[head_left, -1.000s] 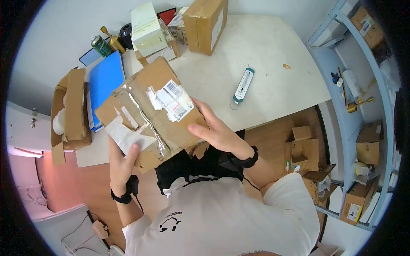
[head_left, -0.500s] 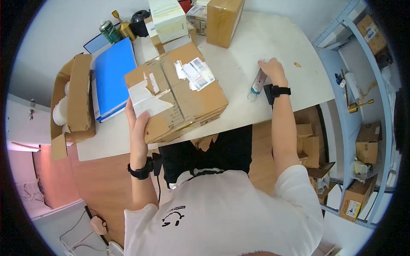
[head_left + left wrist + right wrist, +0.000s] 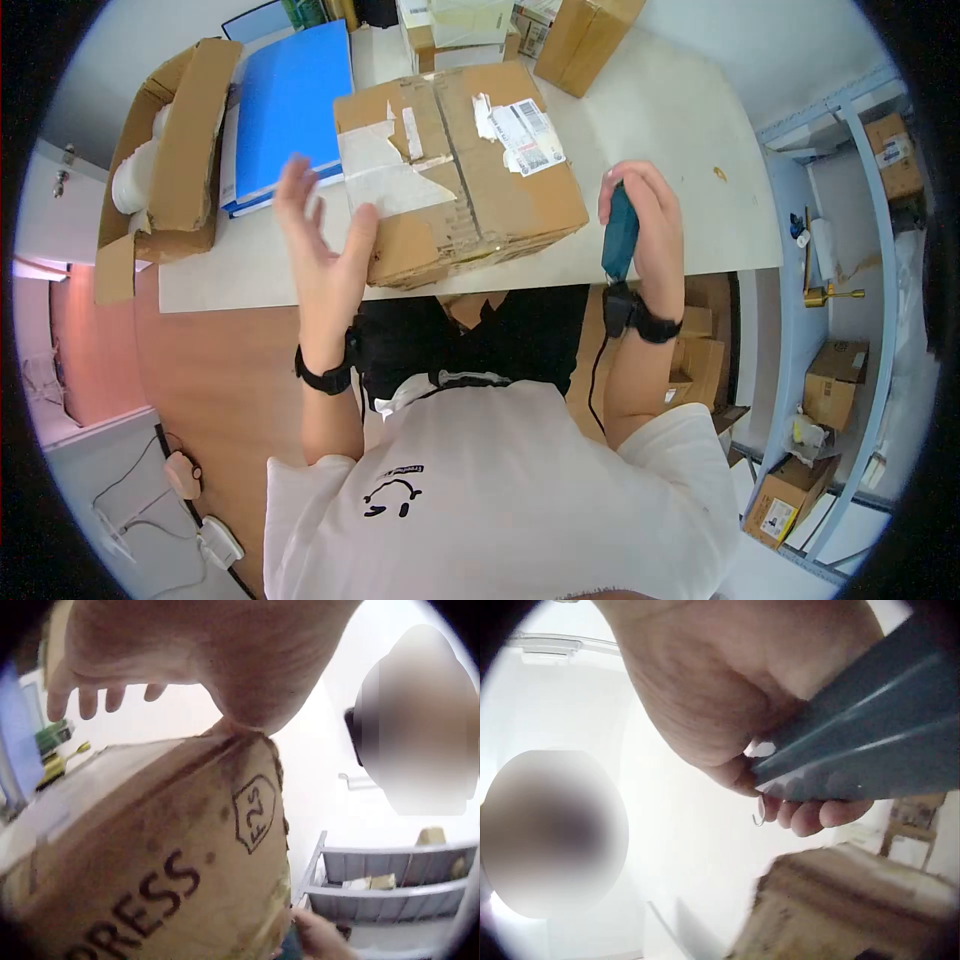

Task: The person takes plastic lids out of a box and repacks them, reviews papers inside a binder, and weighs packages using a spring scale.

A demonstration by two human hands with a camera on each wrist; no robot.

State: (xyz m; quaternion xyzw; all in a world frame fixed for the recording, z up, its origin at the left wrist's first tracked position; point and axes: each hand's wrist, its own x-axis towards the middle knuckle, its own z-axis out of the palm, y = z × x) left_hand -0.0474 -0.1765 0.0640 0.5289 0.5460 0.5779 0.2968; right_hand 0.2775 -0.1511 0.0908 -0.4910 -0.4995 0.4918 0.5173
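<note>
The taped cardboard box [image 3: 520,205] sits at the table's front edge with a torn white label and a barcode sticker on top. My left hand [image 3: 325,265] is at its left side, fingers spread and relaxed, thumb right at the box's near corner. In the left wrist view, the box's printed side [image 3: 217,862] shows below the hand. My right hand [image 3: 655,225] grips a teal spring scale [image 3: 620,235] to the right of the box. In the right wrist view, the fingers curl round its body and a small metal hook [image 3: 758,819] sticks out past them.
Left of the box lie a blue folder [image 3: 290,110] and an open carton [image 3: 190,165] with white rolls inside. More boxes [image 3: 590,45] stand along the back of the table. A blue metal shelf [image 3: 870,290] is at the right.
My hands held the box tilted; now it sits on the table. My right hand has picked up the spring scale and drawn it nearer. The left hand has let go of the box.
</note>
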